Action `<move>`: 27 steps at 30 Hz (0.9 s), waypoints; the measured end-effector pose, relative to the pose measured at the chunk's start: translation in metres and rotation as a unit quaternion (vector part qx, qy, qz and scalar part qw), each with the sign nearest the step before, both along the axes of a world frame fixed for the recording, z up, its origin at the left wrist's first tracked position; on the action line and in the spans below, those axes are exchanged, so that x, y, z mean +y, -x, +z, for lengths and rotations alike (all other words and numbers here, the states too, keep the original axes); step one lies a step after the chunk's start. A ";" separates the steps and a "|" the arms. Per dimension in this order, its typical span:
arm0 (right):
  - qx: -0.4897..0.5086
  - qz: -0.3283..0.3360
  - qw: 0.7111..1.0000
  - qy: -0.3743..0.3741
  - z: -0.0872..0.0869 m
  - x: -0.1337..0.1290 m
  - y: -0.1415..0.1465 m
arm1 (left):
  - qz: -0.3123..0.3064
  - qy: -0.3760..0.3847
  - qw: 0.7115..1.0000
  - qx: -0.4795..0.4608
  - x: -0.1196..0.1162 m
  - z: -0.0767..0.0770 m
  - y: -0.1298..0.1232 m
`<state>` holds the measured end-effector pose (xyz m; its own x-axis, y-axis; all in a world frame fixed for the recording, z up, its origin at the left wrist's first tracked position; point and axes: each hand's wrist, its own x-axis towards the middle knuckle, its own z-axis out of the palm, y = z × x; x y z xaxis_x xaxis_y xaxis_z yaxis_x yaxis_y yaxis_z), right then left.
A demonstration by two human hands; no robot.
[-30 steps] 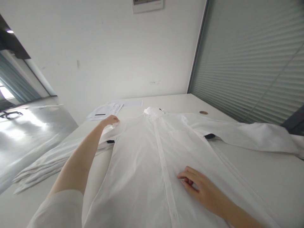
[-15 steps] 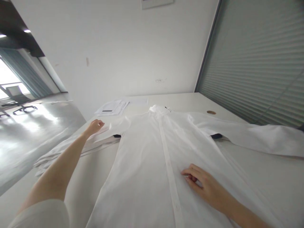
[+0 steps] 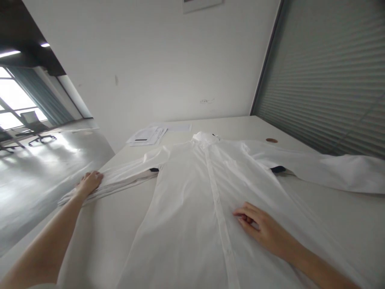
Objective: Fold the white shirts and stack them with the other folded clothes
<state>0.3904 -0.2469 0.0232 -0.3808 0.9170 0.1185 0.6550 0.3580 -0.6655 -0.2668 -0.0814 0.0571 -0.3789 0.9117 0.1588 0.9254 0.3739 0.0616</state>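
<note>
A white long-sleeved shirt (image 3: 186, 208) lies front up, its button strip running down the middle and its collar at the far end. On the left sleeve, near the cuff, rests my left hand (image 3: 90, 182), fingers spread a little over the cloth. My right hand (image 3: 255, 224) is over the shirt front, just right of the button strip, with its fingers curled together; whether anything is between them is too small to tell. The right sleeve stretches out to the right edge of the view. Dark patches show under both armpits.
Beneath the shirt is a white table (image 3: 120, 224). Papers (image 3: 147, 135) lie at its far left, and a round brown spot (image 3: 271, 140) is at the far right. A wall stands behind, blinds (image 3: 325, 80) on the right, office chairs (image 3: 36, 124) beyond at left.
My left hand has moved left and nearer along the sleeve and now lies on it near the cuff. My right hand has stayed in nearly the same place. The view has shifted slightly.
</note>
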 end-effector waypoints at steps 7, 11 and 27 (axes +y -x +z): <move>-0.022 -0.024 0.999 -0.043 -0.004 -0.003 -0.006 | 0.112 0.026 0.992 0.047 -0.005 -0.002 0.005; -0.059 -0.036 0.995 -0.072 0.000 -0.004 -0.004 | 0.110 -0.022 0.990 0.080 -0.001 -0.001 -0.008; -0.286 -0.097 0.952 -0.048 -0.006 0.017 -0.103 | -0.284 0.024 0.958 -0.045 0.043 -0.040 -0.192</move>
